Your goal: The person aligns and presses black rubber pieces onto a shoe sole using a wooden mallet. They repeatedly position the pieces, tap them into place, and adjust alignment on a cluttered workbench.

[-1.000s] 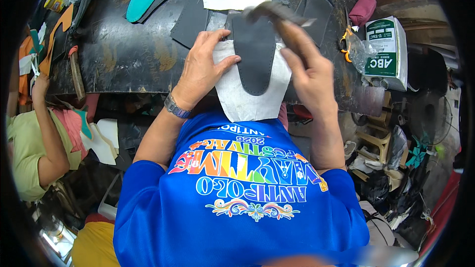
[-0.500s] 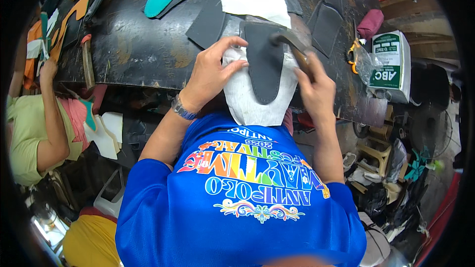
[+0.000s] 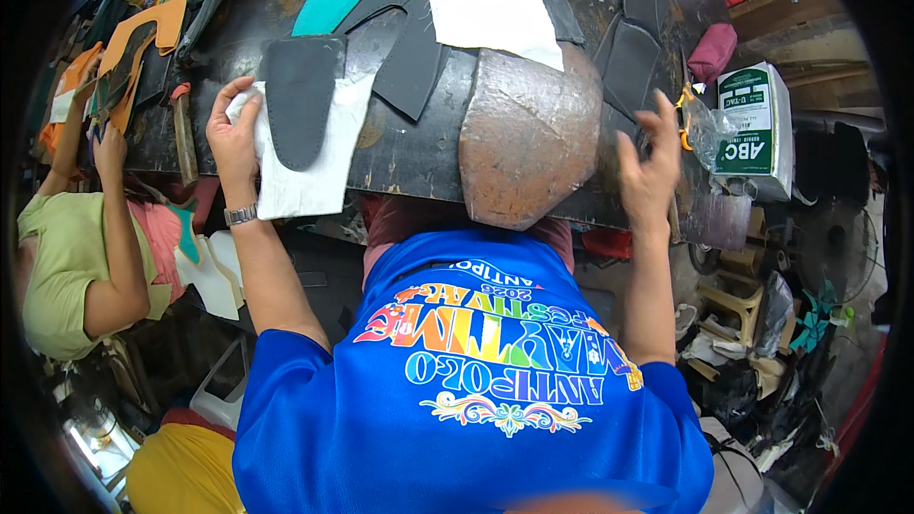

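On the left, my left hand (image 3: 235,133) pinches the edge of a white lining sheet (image 3: 305,192). A black tongue-shaped piece (image 3: 297,100) with a stitched-looking edge lies on that sheet. My right hand (image 3: 649,167) is at the right of the table, fingers spread and holding nothing. Behind it a dark hammer (image 3: 674,219) shows only in part. Between my hands sits a worn brown slab (image 3: 528,138) at the table's front edge. Another white sheet (image 3: 495,14) overlaps its far side.
Black cut pieces (image 3: 411,67) and a teal piece (image 3: 335,2) lie on the dark table (image 3: 381,148). Farther right are orange-handled scissors (image 3: 685,119) and a green-and-white can (image 3: 752,124). A second hammer (image 3: 184,133) lies at left, near a co-worker's hands (image 3: 109,148) holding scissors.
My left hand has carried the white sheet with the black piece leftward, uncovering the brown slab. My right hand has let go of the hammer, moved right and opened.
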